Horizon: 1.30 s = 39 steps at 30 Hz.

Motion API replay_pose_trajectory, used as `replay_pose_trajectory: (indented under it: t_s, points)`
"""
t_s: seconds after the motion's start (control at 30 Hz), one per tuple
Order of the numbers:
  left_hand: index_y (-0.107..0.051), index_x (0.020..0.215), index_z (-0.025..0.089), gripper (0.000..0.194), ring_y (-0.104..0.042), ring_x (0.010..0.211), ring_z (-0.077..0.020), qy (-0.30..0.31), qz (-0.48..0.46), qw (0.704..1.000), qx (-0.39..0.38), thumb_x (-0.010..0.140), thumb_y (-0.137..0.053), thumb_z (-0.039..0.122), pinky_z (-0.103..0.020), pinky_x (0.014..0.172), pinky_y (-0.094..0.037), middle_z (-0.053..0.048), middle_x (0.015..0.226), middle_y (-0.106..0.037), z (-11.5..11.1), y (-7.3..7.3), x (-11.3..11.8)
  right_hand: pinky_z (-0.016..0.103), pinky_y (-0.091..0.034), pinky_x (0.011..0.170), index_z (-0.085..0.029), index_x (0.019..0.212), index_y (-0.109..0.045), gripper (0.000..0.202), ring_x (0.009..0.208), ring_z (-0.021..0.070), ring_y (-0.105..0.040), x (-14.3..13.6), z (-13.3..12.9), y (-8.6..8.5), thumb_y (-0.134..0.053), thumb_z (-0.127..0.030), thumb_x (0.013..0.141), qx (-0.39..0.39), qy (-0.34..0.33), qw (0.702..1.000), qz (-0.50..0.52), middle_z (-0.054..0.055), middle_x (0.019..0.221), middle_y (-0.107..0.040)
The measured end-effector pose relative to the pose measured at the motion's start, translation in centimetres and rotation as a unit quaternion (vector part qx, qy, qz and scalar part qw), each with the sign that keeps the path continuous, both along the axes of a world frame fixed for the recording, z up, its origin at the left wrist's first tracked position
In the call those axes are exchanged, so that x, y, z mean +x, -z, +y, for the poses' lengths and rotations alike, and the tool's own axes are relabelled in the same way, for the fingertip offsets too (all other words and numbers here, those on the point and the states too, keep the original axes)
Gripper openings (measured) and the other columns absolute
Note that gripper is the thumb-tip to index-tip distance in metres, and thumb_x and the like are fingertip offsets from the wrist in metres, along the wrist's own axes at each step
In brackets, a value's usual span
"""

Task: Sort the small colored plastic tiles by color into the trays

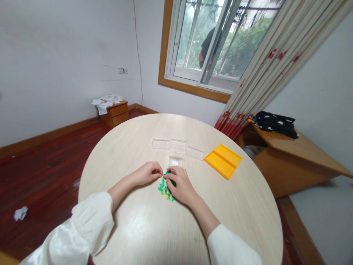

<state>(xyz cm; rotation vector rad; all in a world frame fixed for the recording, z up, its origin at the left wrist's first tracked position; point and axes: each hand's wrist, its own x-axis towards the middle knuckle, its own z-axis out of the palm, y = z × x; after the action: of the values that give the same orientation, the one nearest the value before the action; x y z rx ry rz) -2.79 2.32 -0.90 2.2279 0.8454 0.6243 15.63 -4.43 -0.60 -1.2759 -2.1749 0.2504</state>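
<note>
Small green, blue and yellow plastic pieces (pixel 162 189) lie in a loose pile near the middle of the round table (pixel 132 228). At the pile's far edge, my left hand (pixel 147 173) has its thumb and fingers pinched together; what they hold is too small to make out. My right hand (pixel 180 184) arches over the pile's right side, its curled fingertips meeting those of the left hand. Something tiny seems to sit between the fingertips. A dark thing shows partly beneath the right palm, mostly hidden.
Just beyond my hands stands a clear plastic box (pixel 175 159). Several shallow clear trays (pixel 160 144) lie behind it. A yellow two-part tray (pixel 223 161) rests to the right. Past the table are a small cabinet (pixel 118 112) and a wooden desk (pixel 300 158).
</note>
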Motion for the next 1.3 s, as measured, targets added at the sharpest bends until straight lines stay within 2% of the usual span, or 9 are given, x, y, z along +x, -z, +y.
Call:
replay_pose_trajectory:
  t_s: [0.1,0.3,0.5,0.57,0.67,0.83,0.93,1.1,1.3]
  points:
    - [-0.067,0.076,0.013,0.012,-0.051,0.064,-0.0099,0.004,-0.01,1.0,-0.006,0.076,-0.056,0.01,-0.02,0.061,-0.04,-0.001,0.071,-0.057,0.1,0.0,-0.1,0.042,-0.038,0.089,-0.022,0.089,-0.07,0.019,0.102,0.0225,-0.051,-0.3,0.2,0.3,-0.056,-0.012,0.081,0.002,0.004,1.0,-0.001,0.008,0.104,-0.06]
    - [-0.07,0.085,0.015,0.013,-0.055,0.074,-0.0116,0.05,-0.021,0.998,-0.014,0.08,-0.059,0.017,-0.021,0.069,-0.043,-0.003,0.081,-0.056,0.1,0.2,0.0,0.041,-0.037,0.086,-0.022,0.085,-0.07,0.015,0.1,0.0224,-0.052,-0.1,0.5,0.8,-0.06,-0.013,0.08,-0.006,0.025,1.0,0.014,0.007,0.1,-0.062]
    - [-0.07,0.082,0.016,0.012,-0.055,0.075,-0.012,0.056,-0.015,0.998,-0.008,0.079,-0.059,0.015,-0.021,0.07,-0.044,-0.003,0.08,-0.056,0.0,0.0,-0.1,0.038,-0.035,0.083,-0.021,0.077,-0.066,0.011,0.094,0.0212,-0.053,-0.3,0.4,0.4,-0.057,-0.017,0.082,-0.02,0.043,0.998,0.028,0.005,0.094,-0.062]
    - [-0.07,0.082,0.015,0.011,-0.055,0.075,-0.0121,0.065,-0.012,0.998,-0.015,0.079,-0.06,0.014,-0.021,0.07,-0.043,-0.003,0.082,-0.056,0.0,-0.1,-0.2,0.037,-0.034,0.082,-0.021,0.079,-0.064,0.01,0.091,0.0206,-0.053,-0.1,0.6,0.2,-0.056,-0.019,0.084,-0.004,0.07,0.996,0.047,0.005,0.089,-0.063]
    - [-0.07,0.081,0.015,0.011,-0.055,0.076,-0.0125,0.078,0.006,0.997,-0.022,0.078,-0.059,0.012,-0.021,0.071,-0.043,-0.004,0.083,-0.056,0.0,-0.3,-0.3,0.035,-0.032,0.08,-0.02,0.077,-0.061,0.011,0.085,0.02,-0.054,0.9,1.3,0.0,-0.055,-0.023,0.085,0.043,0.147,0.984,0.091,0.004,0.082,-0.063]
    - [-0.069,0.079,0.014,0.012,-0.056,0.076,-0.0126,0.081,0.02,0.996,-0.015,0.078,-0.058,0.011,-0.021,0.072,-0.043,-0.004,0.083,-0.057,-0.2,-0.6,0.0,0.034,-0.033,0.076,-0.018,0.073,-0.061,0.02,0.079,0.0202,-0.054,3.2,3.4,0.9,-0.052,-0.033,0.084,0.084,0.251,0.953,0.15,0.004,0.077,-0.063]
    - [-0.069,0.079,0.014,0.012,-0.056,0.076,-0.0124,0.083,0.018,0.996,-0.008,0.079,-0.057,0.011,-0.021,0.072,-0.043,-0.004,0.083,-0.058,-0.2,-0.6,0.0,0.036,-0.035,0.077,-0.018,0.073,-0.063,0.023,0.078,0.0204,-0.055,3.7,4.2,1.5,-0.052,-0.035,0.084,0.071,0.252,0.949,0.174,0.005,0.077,-0.065]
    - [-0.067,0.079,0.014,0.011,-0.056,0.077,-0.0127,0.069,0.001,0.998,-0.007,0.08,-0.056,0.013,-0.023,0.073,-0.044,-0.005,0.082,-0.059,-0.2,-0.4,0.0,0.039,-0.041,0.083,-0.017,0.087,-0.068,0.026,0.086,0.0221,-0.057,3.9,4.6,2.1,-0.049,-0.035,0.084,0.049,0.217,0.947,0.231,0.01,0.09,-0.068]
    - [-0.065,0.076,0.014,0.012,-0.055,0.073,-0.0126,0.03,-0.02,0.999,-0.028,0.082,-0.056,0.02,-0.024,0.07,-0.043,-0.004,0.079,-0.061,-0.1,-0.4,0.0,0.039,-0.043,0.087,-0.016,0.088,-0.069,0.031,0.094,0.0223,-0.06,4.6,5.1,3.0,-0.046,-0.036,0.082,0.022,0.236,0.917,0.321,0.011,0.095,-0.069]
